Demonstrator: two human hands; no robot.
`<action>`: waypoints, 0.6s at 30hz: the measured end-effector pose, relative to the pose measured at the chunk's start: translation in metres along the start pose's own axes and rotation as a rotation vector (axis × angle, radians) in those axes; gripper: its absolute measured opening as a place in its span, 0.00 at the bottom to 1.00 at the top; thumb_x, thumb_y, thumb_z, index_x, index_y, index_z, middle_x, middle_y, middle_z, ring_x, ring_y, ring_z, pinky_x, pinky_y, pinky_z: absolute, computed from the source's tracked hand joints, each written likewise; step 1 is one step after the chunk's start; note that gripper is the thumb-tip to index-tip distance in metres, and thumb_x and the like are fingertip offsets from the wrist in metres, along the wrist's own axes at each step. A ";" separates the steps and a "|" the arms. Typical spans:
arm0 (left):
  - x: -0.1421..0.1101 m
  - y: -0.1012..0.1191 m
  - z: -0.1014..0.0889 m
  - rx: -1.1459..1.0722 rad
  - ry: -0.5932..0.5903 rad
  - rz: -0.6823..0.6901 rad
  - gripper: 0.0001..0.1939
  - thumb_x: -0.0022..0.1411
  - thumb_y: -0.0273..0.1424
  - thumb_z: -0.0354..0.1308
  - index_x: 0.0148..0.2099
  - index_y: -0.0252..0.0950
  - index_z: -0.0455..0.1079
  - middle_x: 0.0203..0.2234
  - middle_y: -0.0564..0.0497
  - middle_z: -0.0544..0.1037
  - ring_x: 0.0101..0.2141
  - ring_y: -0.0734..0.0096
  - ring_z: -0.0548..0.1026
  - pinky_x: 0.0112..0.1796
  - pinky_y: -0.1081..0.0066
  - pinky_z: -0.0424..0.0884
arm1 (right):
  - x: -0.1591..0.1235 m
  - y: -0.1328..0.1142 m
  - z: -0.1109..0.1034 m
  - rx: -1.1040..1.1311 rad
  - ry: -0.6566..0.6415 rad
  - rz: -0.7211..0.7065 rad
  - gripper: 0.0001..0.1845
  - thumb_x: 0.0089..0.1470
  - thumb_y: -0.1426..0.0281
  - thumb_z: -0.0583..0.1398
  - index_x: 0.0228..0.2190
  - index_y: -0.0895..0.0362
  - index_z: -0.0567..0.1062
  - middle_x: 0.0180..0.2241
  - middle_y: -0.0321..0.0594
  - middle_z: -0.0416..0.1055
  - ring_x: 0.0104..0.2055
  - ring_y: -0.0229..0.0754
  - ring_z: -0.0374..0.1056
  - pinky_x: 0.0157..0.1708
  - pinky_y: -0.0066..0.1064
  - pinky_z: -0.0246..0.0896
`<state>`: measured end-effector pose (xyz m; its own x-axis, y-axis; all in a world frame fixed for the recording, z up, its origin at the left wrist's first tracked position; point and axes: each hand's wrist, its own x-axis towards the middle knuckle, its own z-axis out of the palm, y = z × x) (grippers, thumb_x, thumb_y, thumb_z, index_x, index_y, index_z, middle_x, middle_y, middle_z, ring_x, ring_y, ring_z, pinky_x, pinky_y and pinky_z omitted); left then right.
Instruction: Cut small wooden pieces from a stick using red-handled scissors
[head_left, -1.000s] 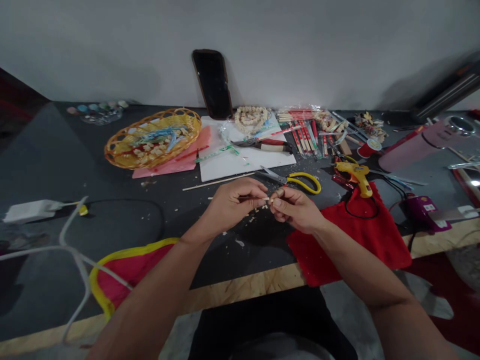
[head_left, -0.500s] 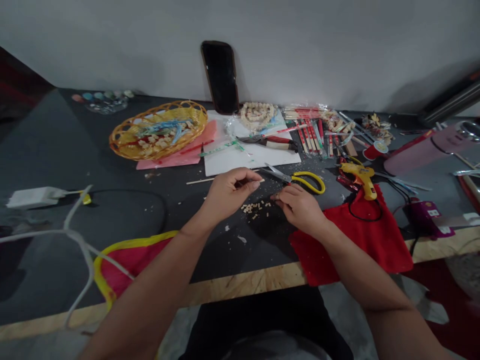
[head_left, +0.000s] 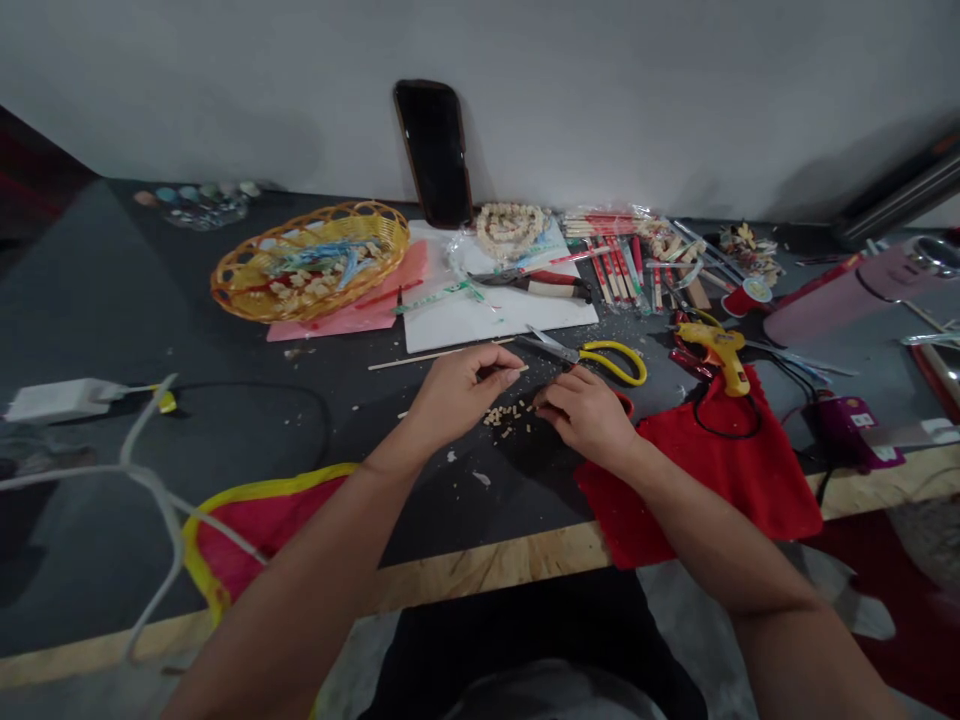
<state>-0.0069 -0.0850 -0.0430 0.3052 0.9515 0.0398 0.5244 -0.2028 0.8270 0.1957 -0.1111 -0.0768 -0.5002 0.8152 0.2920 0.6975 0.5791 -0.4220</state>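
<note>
We have our left hand [head_left: 461, 390] closed in a pinch, thumb against fingers, on a small pale stick [head_left: 523, 369], whose tip pokes out past the fingertips above the tabletop [head_left: 420, 500]; our right hand [head_left: 592, 412] is curled with its fingertips drawn together, and we cannot tell whether anything is gripped in it; the two hands are near each other but apart. Just below the gap between them we see a loose scatter of small cut pieces [head_left: 496, 413]; beyond the hands lie the yellow-handled scissors [head_left: 615, 360], blades pointing up and to the left, and a long thin rod [head_left: 420, 360], partly hidden by our left hand.

Farther back we have a white board [head_left: 495, 325] with pliers [head_left: 551, 286] and a coil of pale beads [head_left: 512, 230] on it; a dark phone [head_left: 435, 150] leans on the wall behind; to the left, a yellow woven basket [head_left: 225, 290] rests partly over a pink sheet [head_left: 409, 275], with blue strands and pale bits inside. To the right, a yellow glue gun [head_left: 716, 350] lies at the upper edge of a red cloth [head_left: 750, 470], which spreads under our right forearm; a pink bottle [head_left: 832, 308] lies beyond it.
</note>
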 end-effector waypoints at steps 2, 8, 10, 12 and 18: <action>-0.001 0.004 0.001 -0.067 -0.036 -0.028 0.09 0.59 0.34 0.57 0.38 0.35 0.76 0.28 0.52 0.79 0.26 0.75 0.70 0.28 0.75 0.64 | 0.001 -0.002 -0.005 0.166 0.152 0.004 0.03 0.57 0.73 0.61 0.31 0.55 0.75 0.32 0.39 0.75 0.37 0.41 0.68 0.42 0.35 0.64; -0.008 0.019 0.004 -0.386 -0.207 -0.169 0.12 0.58 0.37 0.58 0.40 0.34 0.75 0.23 0.54 0.74 0.21 0.79 0.67 0.21 0.79 0.60 | 0.000 -0.015 -0.012 0.397 0.428 0.019 0.01 0.56 0.70 0.62 0.32 0.53 0.75 0.31 0.37 0.75 0.36 0.41 0.70 0.38 0.35 0.66; -0.010 0.020 0.005 -0.459 -0.251 -0.230 0.13 0.58 0.38 0.59 0.40 0.34 0.75 0.21 0.54 0.72 0.20 0.79 0.66 0.19 0.80 0.59 | 0.000 -0.017 -0.012 0.416 0.428 0.031 0.01 0.56 0.70 0.62 0.31 0.53 0.75 0.30 0.38 0.75 0.36 0.41 0.70 0.38 0.36 0.66; -0.011 0.020 0.005 -0.519 -0.285 -0.288 0.13 0.56 0.38 0.61 0.40 0.34 0.76 0.20 0.54 0.70 0.20 0.80 0.66 0.19 0.80 0.57 | 0.000 -0.018 -0.011 0.437 0.426 0.044 0.02 0.56 0.69 0.62 0.31 0.53 0.75 0.30 0.38 0.75 0.35 0.41 0.70 0.38 0.36 0.67; -0.010 0.018 0.004 -0.614 -0.317 -0.322 0.13 0.55 0.38 0.64 0.38 0.34 0.76 0.22 0.54 0.70 0.21 0.82 0.65 0.18 0.82 0.55 | -0.001 -0.015 -0.012 0.491 0.408 0.059 0.04 0.56 0.68 0.63 0.31 0.54 0.73 0.30 0.37 0.74 0.34 0.39 0.70 0.36 0.32 0.66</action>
<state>0.0030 -0.0995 -0.0305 0.4739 0.8111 -0.3428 0.1181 0.3273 0.9375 0.1918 -0.1208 -0.0607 -0.1651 0.8388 0.5188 0.3536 0.5414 -0.7628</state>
